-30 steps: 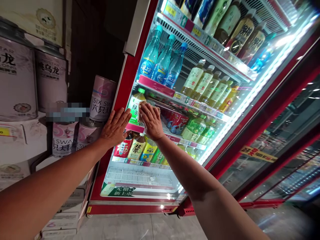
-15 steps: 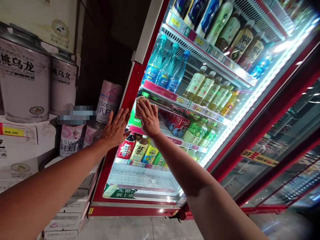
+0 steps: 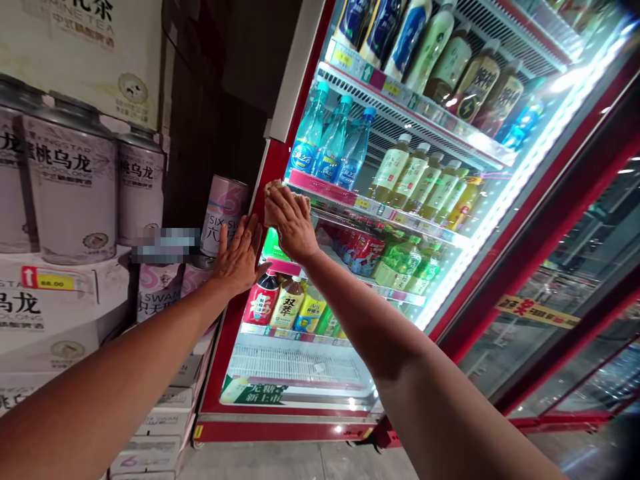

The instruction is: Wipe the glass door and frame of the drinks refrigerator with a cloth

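Fingers [image 3: 286,202] slightly parted, our right hand [image 3: 296,230] lies over a beige cloth [image 3: 271,215] at the red frame [image 3: 223,360] of a lit fridge [image 3: 290,432]; our left hand [image 3: 241,257] spreads its own beside it. Inside, we've got turquoise bottles [image 3: 329,150] above our cloth, yellowish drink in white-labelled bottles [image 3: 391,170], "双萃" on a bottle below [image 3: 287,305]. Over left, we read "SIX SW" on a pink can [image 3: 227,200], "88.00" on a price tag [image 3: 52,281].

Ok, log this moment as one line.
left hand: open, against cooler door | right hand: cloth pressed to same door | bottles: shelved inside
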Demonstrator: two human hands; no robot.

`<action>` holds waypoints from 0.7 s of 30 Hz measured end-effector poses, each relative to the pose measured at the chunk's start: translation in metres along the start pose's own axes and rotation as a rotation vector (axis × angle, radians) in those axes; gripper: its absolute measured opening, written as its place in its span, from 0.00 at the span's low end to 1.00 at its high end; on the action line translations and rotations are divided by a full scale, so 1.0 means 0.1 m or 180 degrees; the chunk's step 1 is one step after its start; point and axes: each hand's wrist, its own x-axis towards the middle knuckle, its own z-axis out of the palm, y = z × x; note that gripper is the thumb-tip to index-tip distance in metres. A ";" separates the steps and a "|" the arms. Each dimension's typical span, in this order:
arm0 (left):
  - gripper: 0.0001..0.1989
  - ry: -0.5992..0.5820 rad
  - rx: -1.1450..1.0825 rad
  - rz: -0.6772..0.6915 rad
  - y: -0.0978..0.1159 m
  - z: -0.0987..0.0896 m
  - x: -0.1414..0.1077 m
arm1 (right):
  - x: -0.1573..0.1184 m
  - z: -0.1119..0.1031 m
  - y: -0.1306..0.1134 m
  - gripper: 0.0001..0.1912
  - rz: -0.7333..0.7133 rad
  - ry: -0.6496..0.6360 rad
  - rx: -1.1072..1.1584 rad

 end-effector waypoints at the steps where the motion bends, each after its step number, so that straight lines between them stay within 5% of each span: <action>1: 0.48 -0.0006 -0.0009 -0.0031 0.00 0.01 0.01 | -0.01 0.00 0.00 0.30 -0.0130 -0.0065 0.0018; 5: 0.54 -0.0063 -0.0046 -0.0173 -0.03 0.09 0.02 | -0.02 -0.02 0.04 0.30 -0.0497 -0.0134 0.0029; 11: 0.55 -0.0065 -0.0015 -0.0155 -0.09 0.14 0.00 | 0.01 0.01 0.04 0.31 -0.0109 0.0047 0.0009; 16: 0.55 0.0217 -0.0122 -0.0065 -0.13 0.15 -0.04 | -0.10 0.01 -0.02 0.29 -0.0690 -0.0307 0.0010; 21: 0.59 0.0323 -0.0192 -0.0066 -0.10 0.12 -0.06 | -0.03 -0.03 -0.02 0.31 -0.0126 -0.0037 -0.0067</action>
